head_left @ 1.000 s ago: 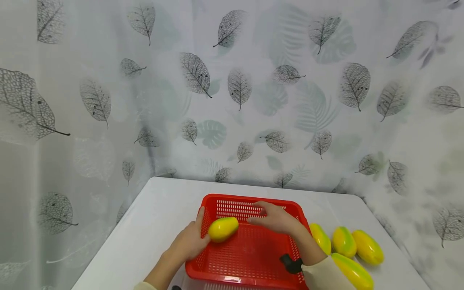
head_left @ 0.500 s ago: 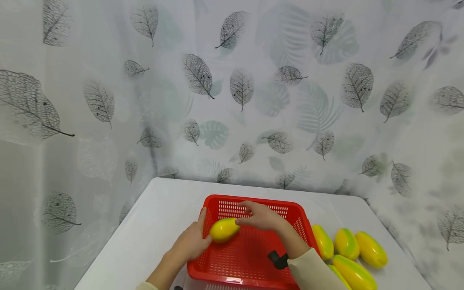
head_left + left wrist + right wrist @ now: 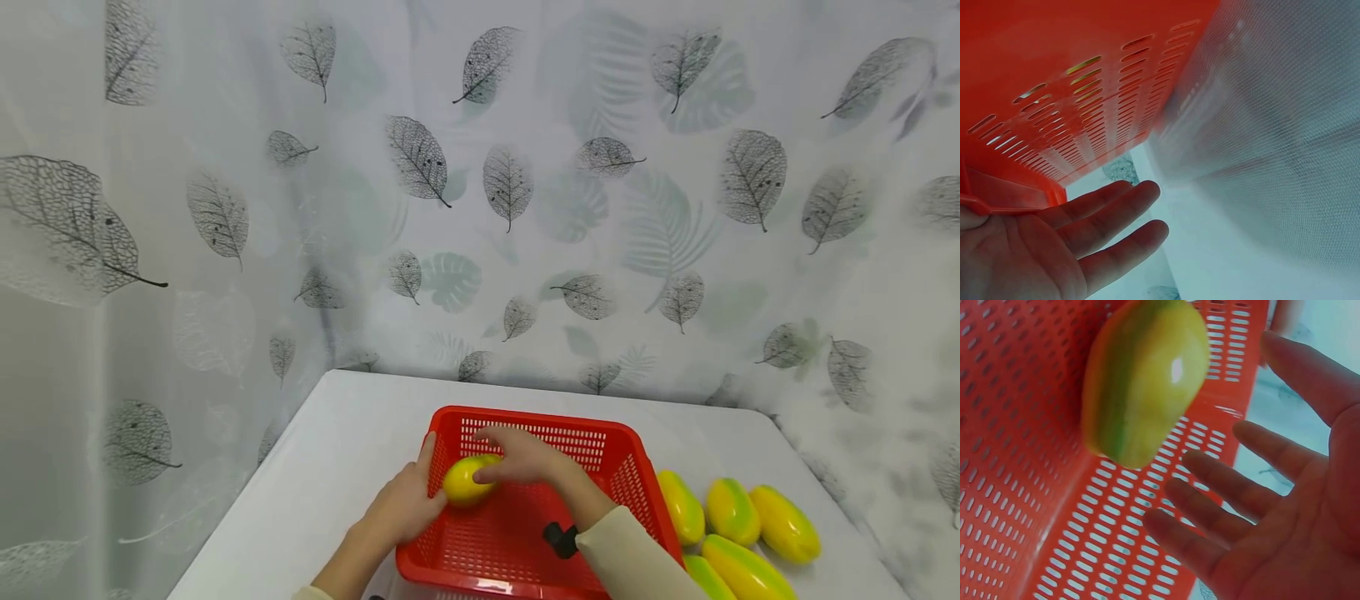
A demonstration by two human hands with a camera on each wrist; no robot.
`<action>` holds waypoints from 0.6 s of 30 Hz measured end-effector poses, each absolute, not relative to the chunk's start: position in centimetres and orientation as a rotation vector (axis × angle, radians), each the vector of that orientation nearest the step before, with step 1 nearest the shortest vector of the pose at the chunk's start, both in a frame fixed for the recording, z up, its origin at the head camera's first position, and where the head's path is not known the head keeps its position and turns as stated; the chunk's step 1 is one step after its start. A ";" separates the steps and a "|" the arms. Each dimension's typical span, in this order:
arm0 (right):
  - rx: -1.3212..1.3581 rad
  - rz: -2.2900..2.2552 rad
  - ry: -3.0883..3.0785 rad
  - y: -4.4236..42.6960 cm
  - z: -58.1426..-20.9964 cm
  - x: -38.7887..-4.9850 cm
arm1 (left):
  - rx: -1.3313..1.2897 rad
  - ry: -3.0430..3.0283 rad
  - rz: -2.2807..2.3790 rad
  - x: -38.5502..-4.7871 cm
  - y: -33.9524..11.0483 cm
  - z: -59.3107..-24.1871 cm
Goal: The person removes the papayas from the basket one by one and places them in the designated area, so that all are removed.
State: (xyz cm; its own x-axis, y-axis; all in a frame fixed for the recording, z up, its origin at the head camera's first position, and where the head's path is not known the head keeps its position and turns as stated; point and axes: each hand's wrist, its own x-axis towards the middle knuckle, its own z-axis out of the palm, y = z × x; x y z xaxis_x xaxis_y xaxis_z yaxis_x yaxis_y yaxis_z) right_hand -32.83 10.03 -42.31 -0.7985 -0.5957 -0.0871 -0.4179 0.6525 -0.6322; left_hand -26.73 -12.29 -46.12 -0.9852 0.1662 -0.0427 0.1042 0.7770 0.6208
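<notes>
One yellow-green papaya [image 3: 467, 481] lies at the left side of a red plastic basket [image 3: 517, 527]. My left hand [image 3: 402, 506] rests at the basket's left rim, index finger along it. In the left wrist view its other fingers stretch out straight below the rim, apart from the perforated wall. My right hand [image 3: 517, 456] is inside the basket, reaching over the papaya from the right. In the right wrist view the fingers and thumb are spread, with a gap showing between them and the papaya [image 3: 1141, 381]. From the head, the thumb overlaps the fruit.
Several more papayas [image 3: 783, 523] lie on the white table [image 3: 352, 433] to the right of the basket, close to its right wall. A leaf-patterned curtain [image 3: 525, 208] hangs behind and beside the table. A black strap piece [image 3: 559, 540] is at my right wrist.
My right hand has moved left across the basket to the papaya, its thumb now overlapping the fruit. My left hand stays at the rim. The whole head view has shifted slightly.
</notes>
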 end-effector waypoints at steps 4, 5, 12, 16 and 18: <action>-0.826 -0.834 2.611 9.5 -42.7 -33.2 | 0.220 2.872 0.994 -26.7 -12.2 -46.1; -0.818 -0.825 2.613 9.4 -42.8 -33.2 | 0.220 2.872 0.994 -26.7 -12.2 -46.1; -0.779 -0.772 2.621 8.5 -43.6 -33.4 | 0.224 2.857 1.023 -26.6 -12.2 -46.1; -0.785 -0.751 2.626 8.0 -44.0 -33.5 | 0.229 2.853 1.030 -26.5 -12.2 -46.1; -0.801 -0.733 2.632 7.7 -44.3 -33.6 | 0.228 2.853 1.026 -26.6 -12.2 -46.2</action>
